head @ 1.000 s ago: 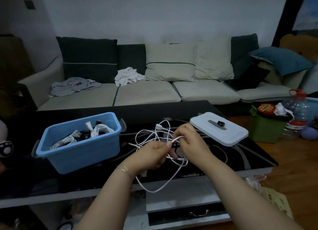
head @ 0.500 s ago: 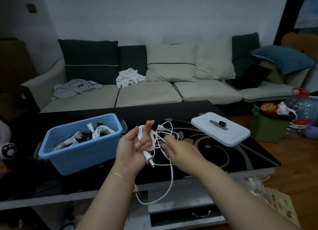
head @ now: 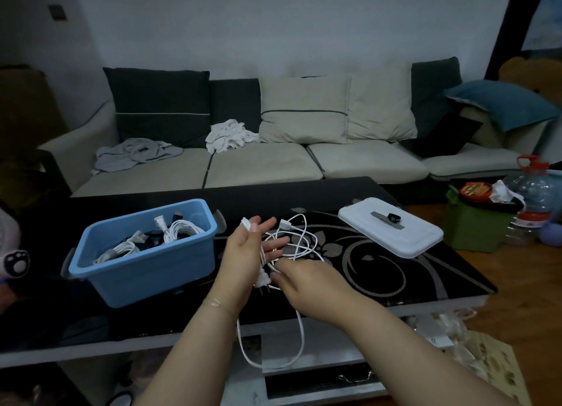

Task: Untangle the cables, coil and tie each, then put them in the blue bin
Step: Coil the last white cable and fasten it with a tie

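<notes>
The white cable [head: 299, 244] hangs in loose loops over our left hand [head: 248, 255], which we hold palm up above the black glass worktop [head: 425, 271] with its fingers spread and nearly straight, so the strands are draped across it and not gripped. One end runs over the tip of a raised finger, and the two-pin plug [head: 263, 281] dangles at the heel of the palm. Our right hand [head: 307, 284] reaches in just beside the plug, back of the hand up, fingertips curled at a strand there (whether they actually pinch it we cannot tell, since the hand hides them). A long loop of the same cable sags below the worktop's front edge, and a small connector [head: 284, 224] sticks up past the left fingers.

To the left stands the blue bin [head: 146, 262], near the left hand, with coiled white cables [head: 179, 230] already inside among some darker ones. To the right, well apart from the hands, lies the bin's white lid [head: 392, 230], a flat grey strip and a small dark object on top of it. Behind the worktop runs a sofa [head: 264, 165] with cushions and crumpled cloths. On the floor at the right sit a green box [head: 474, 232] and a large water bottle [head: 532, 198].
</notes>
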{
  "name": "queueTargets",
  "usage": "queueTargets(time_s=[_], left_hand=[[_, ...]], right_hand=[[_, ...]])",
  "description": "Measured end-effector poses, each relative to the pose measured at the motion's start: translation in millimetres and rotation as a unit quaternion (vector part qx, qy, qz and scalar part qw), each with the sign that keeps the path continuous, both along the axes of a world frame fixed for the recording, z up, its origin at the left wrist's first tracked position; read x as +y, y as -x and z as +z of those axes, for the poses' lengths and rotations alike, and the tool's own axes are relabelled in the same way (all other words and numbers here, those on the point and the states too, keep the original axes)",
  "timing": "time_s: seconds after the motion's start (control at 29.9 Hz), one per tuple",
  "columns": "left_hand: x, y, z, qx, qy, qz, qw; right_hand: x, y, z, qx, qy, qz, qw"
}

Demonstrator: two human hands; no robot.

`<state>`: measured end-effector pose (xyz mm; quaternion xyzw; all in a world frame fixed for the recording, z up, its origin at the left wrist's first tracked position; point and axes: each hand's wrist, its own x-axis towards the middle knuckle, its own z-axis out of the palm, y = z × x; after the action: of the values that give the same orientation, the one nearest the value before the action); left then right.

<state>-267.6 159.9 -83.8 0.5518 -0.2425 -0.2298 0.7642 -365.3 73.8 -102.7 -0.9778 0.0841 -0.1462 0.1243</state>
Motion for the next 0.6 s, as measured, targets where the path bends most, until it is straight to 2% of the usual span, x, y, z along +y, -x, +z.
queueTargets(time_s=[0.2, 0.3, 0.37, 0.43, 0.47, 0.5, 0.53, 0.6], left_hand=[[-1, -7, -8, -0.023, -0.003, -0.022, 0.999], [-1, -7, -11, -0.129, -0.064, -0.047, 0.988], [1, -4, -13, -0.258, -0.161, -0.052, 0.951], [4, -3, -12, -0.399, -0.293, -0.02, 0.868], [5, -4, -12, -0.444, -0.342, -0.01, 0.828], [6, -4, -11, -0.465, -0.369, -0.016, 0.804], [6, -4, -11, -0.468, -0.38, -0.035, 0.797], [6, 0, -8, -0.435, -0.375, -0.094, 0.813]], right_hand=[[-4, 7, 4, 0.007, -0.038, 0.006, 0.999], [-5, 8, 5, 0.017, -0.063, 0.007, 0.998], [-5, 8, 6, 0.015, -0.075, 0.013, 0.997], [-6, 9, 12, 0.013, -0.061, -0.002, 0.998], [-8, 10, 14, 0.004, -0.048, -0.017, 0.999], [-11, 12, 17, -0.011, -0.034, -0.035, 0.999], [-15, 13, 19, -0.025, -0.022, -0.054, 0.998], [-21, 16, 22, -0.04, 0.01, -0.087, 0.995]])
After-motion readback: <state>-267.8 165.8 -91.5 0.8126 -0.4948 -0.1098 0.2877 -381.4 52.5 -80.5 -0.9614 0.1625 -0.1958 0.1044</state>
